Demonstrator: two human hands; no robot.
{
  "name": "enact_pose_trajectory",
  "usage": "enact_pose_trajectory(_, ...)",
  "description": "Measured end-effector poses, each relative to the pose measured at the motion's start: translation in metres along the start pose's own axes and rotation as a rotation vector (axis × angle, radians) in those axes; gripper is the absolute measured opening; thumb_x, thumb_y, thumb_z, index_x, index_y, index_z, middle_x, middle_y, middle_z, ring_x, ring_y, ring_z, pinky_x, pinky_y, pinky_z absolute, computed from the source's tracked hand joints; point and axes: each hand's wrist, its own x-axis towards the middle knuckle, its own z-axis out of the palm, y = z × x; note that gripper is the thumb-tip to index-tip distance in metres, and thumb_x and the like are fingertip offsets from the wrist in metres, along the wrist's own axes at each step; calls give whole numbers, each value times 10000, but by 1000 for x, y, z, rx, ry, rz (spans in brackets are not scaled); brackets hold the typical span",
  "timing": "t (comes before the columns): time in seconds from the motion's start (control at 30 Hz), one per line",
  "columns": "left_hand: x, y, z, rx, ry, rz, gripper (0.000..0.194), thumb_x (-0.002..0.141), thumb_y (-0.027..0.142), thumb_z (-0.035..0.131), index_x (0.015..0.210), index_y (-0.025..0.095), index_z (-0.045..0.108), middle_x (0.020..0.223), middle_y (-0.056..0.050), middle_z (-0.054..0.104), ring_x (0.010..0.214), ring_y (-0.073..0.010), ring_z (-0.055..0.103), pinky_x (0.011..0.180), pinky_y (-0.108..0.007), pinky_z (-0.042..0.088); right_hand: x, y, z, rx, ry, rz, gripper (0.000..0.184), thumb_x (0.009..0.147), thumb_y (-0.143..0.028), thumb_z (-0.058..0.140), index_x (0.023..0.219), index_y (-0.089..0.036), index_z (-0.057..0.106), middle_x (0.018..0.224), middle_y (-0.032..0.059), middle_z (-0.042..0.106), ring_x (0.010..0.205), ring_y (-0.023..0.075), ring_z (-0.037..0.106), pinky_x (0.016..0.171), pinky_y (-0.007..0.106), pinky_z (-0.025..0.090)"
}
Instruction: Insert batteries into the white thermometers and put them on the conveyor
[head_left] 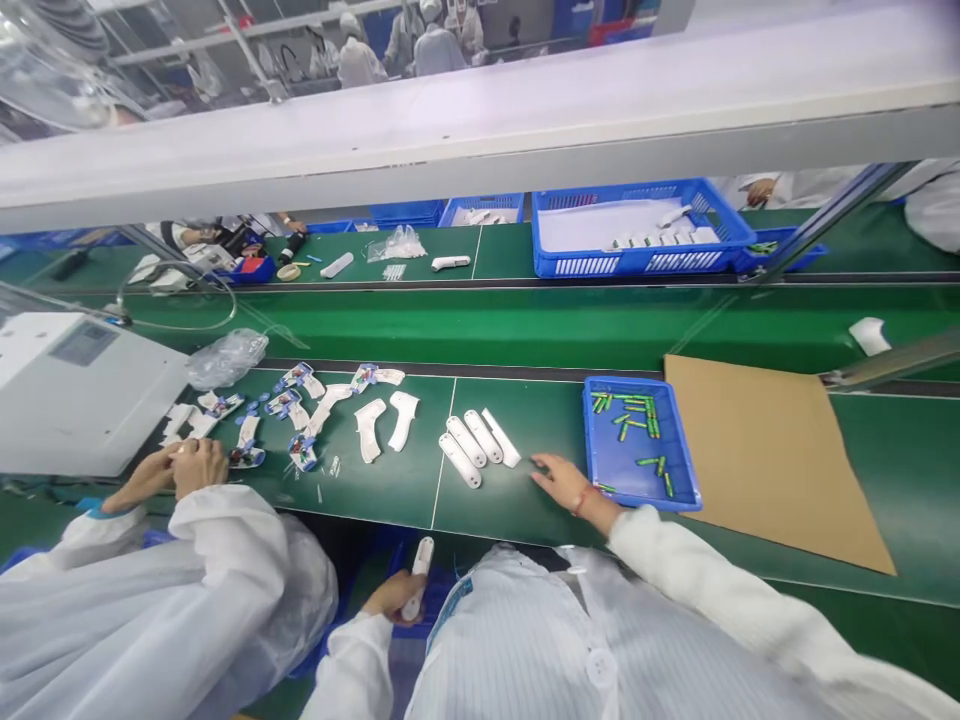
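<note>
Green worktops (390, 490) fill a big work room, and people in white coats stand far off past a long white shelf (480, 140). Near the edge of the worktop, a person in a striped white coat (517, 640) looks down. Their left hand (394, 597) is low, below the edge, and is closed around a white gadget (418, 580). Their right hand (570, 482) is open, with a red string on the wrist. It is just beside a flat white strip (501, 437). Next to that strip, three long white shells (465, 442) lie in a neat row. Two curved white shells (403, 420) lie a bit further left. Past them are loose heaps of small white and blue parts (300, 452), near a clear plastic bag (227, 358). To the right of the open hand is a blue tray (679, 445) with green batteries (637, 403) in it, and a sheet of brown card (772, 460) lies past the tray. Another person's hands (169, 472) are close to the heaps. Some pieces look set out in order, but much looks left: the small parts lie in loose heaps, and the tray holds many batteries.
</note>
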Motion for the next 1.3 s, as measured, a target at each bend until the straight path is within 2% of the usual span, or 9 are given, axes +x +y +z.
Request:
enact_pose_trajectory(0.13,-25,13,-37,143,-69,-42,126,679,190,584,691,174,460,436,-5,537,436,-230,566,477,-320,386,46,-25,22,-25,37,60,509,849,-272,511,1296,-52,405,1294,216,471,1202,238,465,986,333,362)
enact_pose_trajectory(0.23,-53,45,-43,81,-106,140,169,703,271,588,746,191,445,530,-23,601,512,-228,602,529,-322,423,56,-27,26,-41,15,114,399,866,-263,510,1208,-61,483,1224,190,525,1149,228,502,957,342,384)
enact_pose_trajectory(0.37,-100,101,-13,-263,-126,451,362,726,393,625,960,171,462,712,-46,651,671,-208,635,660,-320,468,58,-17,14,-57,-22,178,314,905,-344,460,1115,-125,540,1112,93,590,1005,190,571,877,397,455)
enact_pose_trajectory(0.57,-151,173,60,-712,-50,569,559,693,361,676,1139,136,426,787,-74,654,663,-183,623,632,-283,488,51,-8,-19,-68,-52,198,382,890,-375,488,1179,-127,512,1004,88,641,853,172,625,773,368,503)
enact_pose_trajectory(0.7,-168,202,90,-839,-44,625,595,708,359,672,1204,136,430,820,-62,645,652,-153,610,583,-237,483,23,10,-51,-55,23,75,289,884,-270,471,1142,-188,573,946,56,683,861,163,631,767,271,469)
enact_pose_trajectory(0.87,-181,227,113,-937,-79,569,417,830,394,526,1131,106,500,789,-95,655,657,-183,629,578,-276,509,-11,84,-110,-153,197,97,341,875,-121,345,1097,-134,604,1151,142,604,1037,206,566,899,301,391)
enact_pose_trajectory(1.0,-185,245,128,-919,-226,590,362,857,382,500,1113,127,493,881,-116,669,743,-218,656,665,-331,534,-10,132,-129,-197,190,117,357,814,-56,399,1059,-165,633,1243,133,544,1063,207,554,921,305,376)
enact_pose_trajectory(1.13,-185,253,132,-831,-414,711,409,827,380,564,1164,182,442,937,-94,665,812,-230,661,726,-352,524,-4,137,-123,-149,231,96,251,808,-103,440,913,-174,656,1160,128,583,1071,228,534,904,330,384)
enact_pose_trajectory(1.3,-172,253,128,-720,-516,802,514,813,325,599,1277,211,408,1073,-105,631,1030,-269,590,835,-399,474,-15,114,-121,24,349,41,193,833,-191,432,911,-153,604,937,118,622,884,215,587,810,352,439)
